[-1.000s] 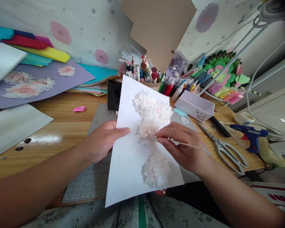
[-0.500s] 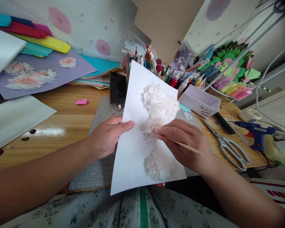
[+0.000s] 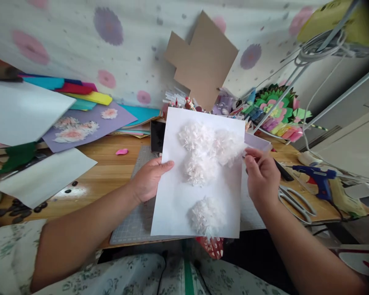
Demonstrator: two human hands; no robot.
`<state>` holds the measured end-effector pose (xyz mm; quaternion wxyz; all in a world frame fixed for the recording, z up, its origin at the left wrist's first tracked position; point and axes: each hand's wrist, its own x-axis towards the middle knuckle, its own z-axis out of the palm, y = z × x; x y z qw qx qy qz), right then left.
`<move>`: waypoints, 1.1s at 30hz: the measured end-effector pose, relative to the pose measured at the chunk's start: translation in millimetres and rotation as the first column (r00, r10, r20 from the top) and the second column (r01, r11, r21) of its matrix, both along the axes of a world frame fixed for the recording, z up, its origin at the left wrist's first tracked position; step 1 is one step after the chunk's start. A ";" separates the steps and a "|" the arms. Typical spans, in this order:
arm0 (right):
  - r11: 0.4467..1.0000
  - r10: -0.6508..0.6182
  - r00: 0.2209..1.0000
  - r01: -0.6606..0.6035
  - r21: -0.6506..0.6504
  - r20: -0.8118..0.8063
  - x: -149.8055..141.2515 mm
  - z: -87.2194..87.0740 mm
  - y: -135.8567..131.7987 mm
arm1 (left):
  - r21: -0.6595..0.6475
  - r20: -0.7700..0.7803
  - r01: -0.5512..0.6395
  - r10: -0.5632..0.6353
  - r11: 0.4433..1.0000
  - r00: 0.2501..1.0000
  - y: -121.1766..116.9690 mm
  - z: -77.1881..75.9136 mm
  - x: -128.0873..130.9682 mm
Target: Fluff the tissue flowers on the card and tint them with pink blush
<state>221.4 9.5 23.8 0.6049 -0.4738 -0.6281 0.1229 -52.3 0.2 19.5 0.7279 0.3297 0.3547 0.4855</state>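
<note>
My left hand (image 3: 149,178) grips the left edge of a white sheet of paper (image 3: 172,205), thumb on its face. The sheet is tilted up toward me over the desk. Ruffled pale pink-white paper flowers sit on it: a cluster of three (image 3: 199,168) in the upper part and a single flower (image 3: 206,215) near the bottom edge. My right hand (image 3: 262,174) is beside the sheet's right edge, thumb and forefinger pinched close to the rightmost flower (image 3: 227,145). What those fingers hold is hidden.
A grey cutting mat (image 3: 132,221) lies under the sheet. Scissors (image 3: 297,205) and a blue glue gun (image 3: 316,176) are to the right. At left are a purple sheet with flowers (image 3: 117,119), white paper (image 3: 49,176), a pink scrap (image 3: 121,151) and dark pebble-like pieces (image 3: 21,209).
My right hand has moved from the middle flower to the sheet's right edge; the wooden stick it held no longer shows. The sheet has turned straighter, and my view has tilted up.
</note>
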 end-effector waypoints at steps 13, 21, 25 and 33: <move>0.846 0.036 0.740 -0.380 -0.374 -0.671 -5.0 16.8 -19.7 | 0.428 -0.219 -0.151 0.264 0.891 0.939 -37.9 4.8 14.7; 0.868 0.087 0.750 -0.380 -0.320 -0.656 -4.4 20.1 -31.7 | 0.583 -0.557 -0.100 0.485 0.807 0.674 -50.2 -0.5 23.2; 0.876 0.113 0.747 -0.386 -0.288 -0.655 -3.3 22.2 -36.2 | 0.628 -0.549 -0.106 0.536 0.771 0.642 -51.9 3.0 30.4; 0.877 0.182 0.742 -0.419 -0.234 -0.645 -2.4 19.2 -38.8 | 0.658 -0.550 -0.136 0.596 0.741 0.586 -49.3 2.2 41.6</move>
